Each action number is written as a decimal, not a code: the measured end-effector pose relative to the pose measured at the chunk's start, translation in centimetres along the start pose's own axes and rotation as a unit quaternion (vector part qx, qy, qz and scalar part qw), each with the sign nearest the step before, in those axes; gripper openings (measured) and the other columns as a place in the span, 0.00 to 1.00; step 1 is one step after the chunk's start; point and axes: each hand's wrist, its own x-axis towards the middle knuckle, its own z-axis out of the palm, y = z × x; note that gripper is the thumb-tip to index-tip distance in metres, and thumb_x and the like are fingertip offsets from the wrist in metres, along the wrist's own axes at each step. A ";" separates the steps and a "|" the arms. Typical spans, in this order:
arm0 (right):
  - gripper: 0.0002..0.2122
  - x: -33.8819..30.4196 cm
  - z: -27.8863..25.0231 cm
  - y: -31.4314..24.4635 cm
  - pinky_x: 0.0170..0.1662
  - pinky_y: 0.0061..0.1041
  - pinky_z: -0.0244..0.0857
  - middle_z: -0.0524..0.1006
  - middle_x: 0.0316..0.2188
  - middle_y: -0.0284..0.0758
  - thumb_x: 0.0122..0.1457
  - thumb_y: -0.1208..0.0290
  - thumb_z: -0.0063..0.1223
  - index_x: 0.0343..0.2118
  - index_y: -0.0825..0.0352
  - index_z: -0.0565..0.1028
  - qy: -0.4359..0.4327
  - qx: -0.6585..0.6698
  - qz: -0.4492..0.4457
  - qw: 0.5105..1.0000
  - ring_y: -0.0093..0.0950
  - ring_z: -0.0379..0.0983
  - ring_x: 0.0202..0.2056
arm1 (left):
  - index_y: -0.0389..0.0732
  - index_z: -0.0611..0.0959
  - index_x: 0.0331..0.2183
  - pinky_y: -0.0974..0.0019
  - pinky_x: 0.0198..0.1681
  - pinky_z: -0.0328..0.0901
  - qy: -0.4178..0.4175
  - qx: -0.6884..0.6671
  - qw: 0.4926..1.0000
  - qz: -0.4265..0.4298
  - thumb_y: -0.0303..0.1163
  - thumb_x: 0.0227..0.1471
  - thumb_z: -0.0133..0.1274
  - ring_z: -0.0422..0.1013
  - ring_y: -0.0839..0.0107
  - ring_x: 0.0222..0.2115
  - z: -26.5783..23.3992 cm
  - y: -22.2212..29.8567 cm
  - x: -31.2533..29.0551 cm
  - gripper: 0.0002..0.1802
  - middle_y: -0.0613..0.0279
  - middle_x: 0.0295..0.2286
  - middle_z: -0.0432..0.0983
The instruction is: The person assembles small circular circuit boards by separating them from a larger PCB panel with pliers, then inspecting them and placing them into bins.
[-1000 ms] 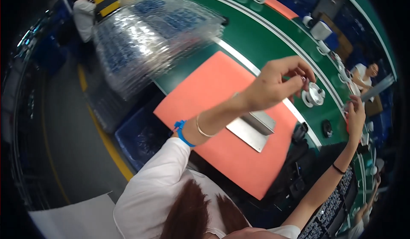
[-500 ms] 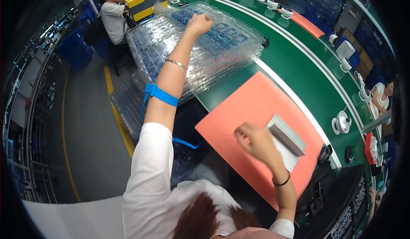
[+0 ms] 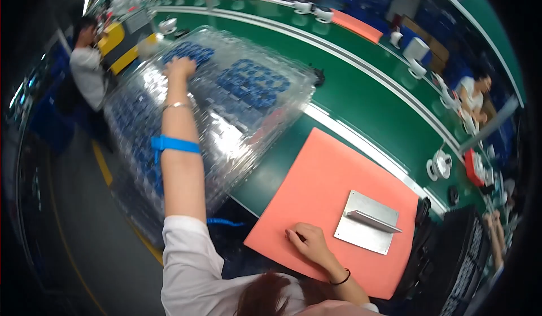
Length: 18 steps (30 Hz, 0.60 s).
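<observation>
My left hand (image 3: pixel 180 66) reaches out to the far left part of a clear plastic tray (image 3: pixel 226 138). It is at a cluster of small blue circuit boards (image 3: pixel 199 52) in that tray; its fingertips are blurred, and I cannot tell whether they grip one. A second group of blue boards (image 3: pixel 254 82) lies to its right. My right hand (image 3: pixel 310 244) hovers or rests over the near side of an orange mat (image 3: pixel 307 186), fingers curled in and nothing visible in them. To its right on the mat stands a metal plate (image 3: pixel 364 238) with an upright bar (image 3: pixel 372 221).
A green conveyor (image 3: pixel 367 107) curves past behind the mat, carrying white devices such as one at the right (image 3: pixel 439 165). A blue wrist strap (image 3: pixel 175 144) with a coiled cord circles my left forearm. Black bins (image 3: pixel 451 259) stand at the right. Co-workers sit far left and right.
My left hand has moved left and onto the far cluster of blue boards. The right hand has shifted left and nearer, away from the metal plate. The whole view has turned.
</observation>
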 end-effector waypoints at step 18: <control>0.10 -7.8 -12.6 5.3 0.26 0.32 0.61 0.69 0.19 0.38 0.56 0.69 0.47 0.21 0.69 0.69 0.111 0.037 -0.069 0.991 0.35 0.68 0.24 | 0.39 0.74 0.43 0.59 0.38 0.63 -0.020 0.063 0.966 0.249 0.47 0.50 0.48 0.68 0.61 0.32 6.8 7.0 9.1 0.24 0.54 0.32 0.72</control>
